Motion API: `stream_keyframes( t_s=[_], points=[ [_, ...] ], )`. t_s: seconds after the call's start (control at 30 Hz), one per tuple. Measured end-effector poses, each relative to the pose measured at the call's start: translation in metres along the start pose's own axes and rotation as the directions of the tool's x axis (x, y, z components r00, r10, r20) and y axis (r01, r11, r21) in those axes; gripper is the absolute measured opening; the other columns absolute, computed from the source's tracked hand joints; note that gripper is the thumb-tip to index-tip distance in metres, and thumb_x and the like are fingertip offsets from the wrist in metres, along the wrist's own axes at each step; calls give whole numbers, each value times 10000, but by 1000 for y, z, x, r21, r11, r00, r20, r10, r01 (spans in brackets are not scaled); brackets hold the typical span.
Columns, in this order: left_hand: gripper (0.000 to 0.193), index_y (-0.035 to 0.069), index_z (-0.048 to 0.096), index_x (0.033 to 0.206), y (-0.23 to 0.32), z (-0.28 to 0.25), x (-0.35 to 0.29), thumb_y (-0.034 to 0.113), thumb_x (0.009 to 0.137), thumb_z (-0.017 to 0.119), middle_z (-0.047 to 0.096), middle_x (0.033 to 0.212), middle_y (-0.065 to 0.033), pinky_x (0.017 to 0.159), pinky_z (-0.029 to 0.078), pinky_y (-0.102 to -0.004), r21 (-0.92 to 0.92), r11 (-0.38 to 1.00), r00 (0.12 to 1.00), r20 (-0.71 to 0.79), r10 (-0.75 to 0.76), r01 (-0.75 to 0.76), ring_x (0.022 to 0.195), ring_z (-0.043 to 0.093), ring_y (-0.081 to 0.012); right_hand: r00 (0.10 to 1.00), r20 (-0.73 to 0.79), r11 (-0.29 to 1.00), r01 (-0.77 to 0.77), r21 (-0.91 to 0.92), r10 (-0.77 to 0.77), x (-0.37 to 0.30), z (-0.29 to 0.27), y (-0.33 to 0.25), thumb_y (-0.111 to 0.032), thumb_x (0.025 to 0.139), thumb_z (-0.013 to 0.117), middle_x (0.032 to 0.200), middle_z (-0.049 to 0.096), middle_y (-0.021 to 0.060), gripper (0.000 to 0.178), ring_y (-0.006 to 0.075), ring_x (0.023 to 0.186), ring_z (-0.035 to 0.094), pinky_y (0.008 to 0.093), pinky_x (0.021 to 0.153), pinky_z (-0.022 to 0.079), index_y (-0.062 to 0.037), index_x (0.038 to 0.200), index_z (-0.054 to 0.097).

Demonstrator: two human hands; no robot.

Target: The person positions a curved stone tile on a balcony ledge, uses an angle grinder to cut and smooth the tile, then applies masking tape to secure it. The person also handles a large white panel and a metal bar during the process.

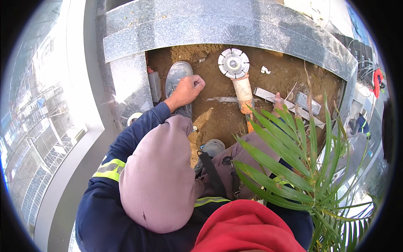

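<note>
My left hand [186, 89] hovers above my grey shoe [179, 71], its fingers curled together. Anything inside them is too small or hidden to make out. Palm leaves mostly cover my right hand [278, 102]; a few fingertips show beside a flat metal strip [265, 95], and their grip is hidden. Between the two hands an angle grinder [242, 89] lies on the soil, dusty and orange. Its segmented cutting disc [225, 67] points away from me. A small grey metal box [307, 103] sits by the strip.
Grey granite slabs [176, 31] border the soil bed [214, 86] at the far side and left. A palm plant [289, 168] spreads over the right. At the left stands a white frame [77, 67]. A person [362, 124] with reflective bands is far right.
</note>
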State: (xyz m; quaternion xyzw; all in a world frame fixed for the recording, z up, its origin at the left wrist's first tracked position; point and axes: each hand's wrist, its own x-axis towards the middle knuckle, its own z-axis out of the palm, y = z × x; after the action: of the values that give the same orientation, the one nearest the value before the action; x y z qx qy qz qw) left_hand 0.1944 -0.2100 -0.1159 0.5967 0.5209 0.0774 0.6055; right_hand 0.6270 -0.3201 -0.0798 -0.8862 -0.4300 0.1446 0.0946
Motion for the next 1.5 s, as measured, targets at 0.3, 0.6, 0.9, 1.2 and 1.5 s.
stream_keyframes(
  t_s=[0.3, 0.6, 0.9, 1.2, 1.5],
  points=[
    [221, -22, 720, 965, 13, -26, -16, 185, 943, 649, 721, 838, -128, 722, 533, -352, -87, 993, 958, -282, 51, -79, 758, 677, -204, 987, -131, 959, -53, 277, 92, 14, -21, 4, -239, 867, 715, 1202, 644, 183, 524, 278, 1088, 615, 455, 926, 527, -24, 1303, 521],
    [315, -13, 682, 1195, 94, -73, -33, 236, 1004, 648, 706, 1001, -48, 830, 514, -297, -348, 891, 954, -172, 245, -291, 936, 638, -94, 943, -243, 445, 121, 887, 229, 10, -59, -71, -204, 903, 678, 1227, 638, 180, 520, 250, 1079, 610, 446, 929, 526, -29, 1354, 487],
    [622, -13, 522, 1377, 189, -21, -24, 358, 924, 733, 620, 1212, -226, 893, 524, -472, 63, 571, 572, -1, 820, -818, 1062, 641, -402, 930, -365, 272, 363, 891, -45, -51, -45, -132, -158, 925, 643, 1250, 630, 187, 552, 233, 1073, 604, 437, 937, 519, -24, 1416, 431],
    [445, 2, 558, 1229, 123, 9, -36, 209, 887, 754, 676, 1017, -233, 794, 551, -469, -193, 766, 754, 149, 640, -613, 928, 684, -428, 822, -378, 368, 539, 758, -425, -60, -67, -200, -46, 840, 666, 1098, 645, 171, 672, 237, 1010, 621, 426, 1005, 494, 47, 1439, 376],
    [328, 74, 653, 1255, 12, -5, -38, 240, 974, 630, 570, 1420, -189, 1007, 435, -629, 812, 478, 912, 150, 383, -334, 1316, 540, -345, 849, -117, 406, 362, 839, -515, -79, -19, -273, -79, 732, 838, 975, 671, 122, 723, 209, 921, 687, 355, 807, 562, 44, 1343, 472]
  ],
)
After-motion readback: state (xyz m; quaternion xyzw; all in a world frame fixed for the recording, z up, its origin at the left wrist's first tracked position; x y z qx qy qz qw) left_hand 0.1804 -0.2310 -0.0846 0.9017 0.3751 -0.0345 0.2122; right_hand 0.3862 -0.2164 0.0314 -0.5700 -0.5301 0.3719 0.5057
